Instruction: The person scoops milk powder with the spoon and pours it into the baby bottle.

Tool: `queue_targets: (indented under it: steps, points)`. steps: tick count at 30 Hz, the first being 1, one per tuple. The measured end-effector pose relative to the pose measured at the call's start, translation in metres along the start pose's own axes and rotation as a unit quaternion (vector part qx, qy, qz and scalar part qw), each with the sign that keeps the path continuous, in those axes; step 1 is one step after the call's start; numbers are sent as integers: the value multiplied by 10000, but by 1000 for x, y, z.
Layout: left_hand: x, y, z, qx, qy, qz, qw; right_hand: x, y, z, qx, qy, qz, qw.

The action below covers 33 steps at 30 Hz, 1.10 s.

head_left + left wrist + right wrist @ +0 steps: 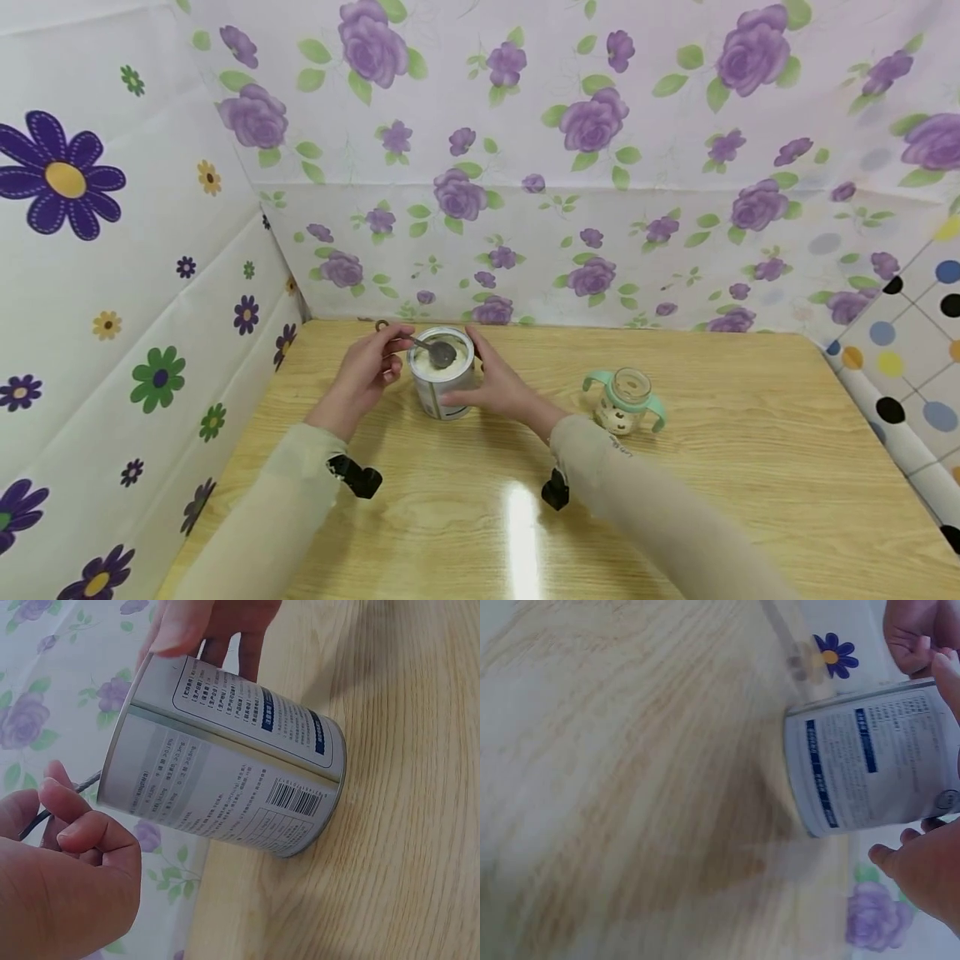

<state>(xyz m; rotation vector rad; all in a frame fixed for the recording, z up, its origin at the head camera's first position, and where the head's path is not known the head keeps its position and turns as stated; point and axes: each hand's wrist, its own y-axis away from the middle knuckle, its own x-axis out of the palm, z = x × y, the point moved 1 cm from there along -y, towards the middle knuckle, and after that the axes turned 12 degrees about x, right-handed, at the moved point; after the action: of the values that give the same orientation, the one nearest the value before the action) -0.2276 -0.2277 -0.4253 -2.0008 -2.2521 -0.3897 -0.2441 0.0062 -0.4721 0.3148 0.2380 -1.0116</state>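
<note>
Left hand (363, 372) pinched dark spoon (442, 355) with curled fingers, spoon end was over powder (427, 365) in open can (431, 395), right hand (501, 386) held can between spread fingers, can stood on tabletop (450, 533), green-handled bottle (625, 407) farther right.

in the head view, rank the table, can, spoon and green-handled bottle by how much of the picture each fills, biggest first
1. Table
2. Can
3. Green-handled bottle, less area overall, though its handles spread wider than the can
4. Spoon, thin and partly covered
</note>
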Motion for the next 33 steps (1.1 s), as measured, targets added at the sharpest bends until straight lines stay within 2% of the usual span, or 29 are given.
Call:
queue_targets:
  steps: [8, 14, 17, 20, 25, 29, 33]
  points:
    - [2, -2, 5, -128, 394, 184, 9990, 8, -9, -9, -177, -207, -237, 9994]
    - [6, -2, 0, -53, 347, 210, 9992, 10, -13, -11, -229, -421, -244, 9986]
    - [6, 0, -7, 173, -10, 284, 9994, 11, -14, -11, -223, -395, -285, 9986]
    - [6, 0, -12, 509, -688, 418, 9955, 11, -13, -10, -259, -362, -297, 9986]
    - [7, -3, -15, 1059, -1607, 560, 9797, 11, -13, -11, -253, -363, -295, 9986]
    - [7, -5, -13, 1380, -1989, 713, 9676, 10, -13, -11, -249, -373, -280, 9986]
    - [6, -6, -13, 1528, -2243, 900, 9582, 10, -13, -10, -236, -373, -251, 9987]
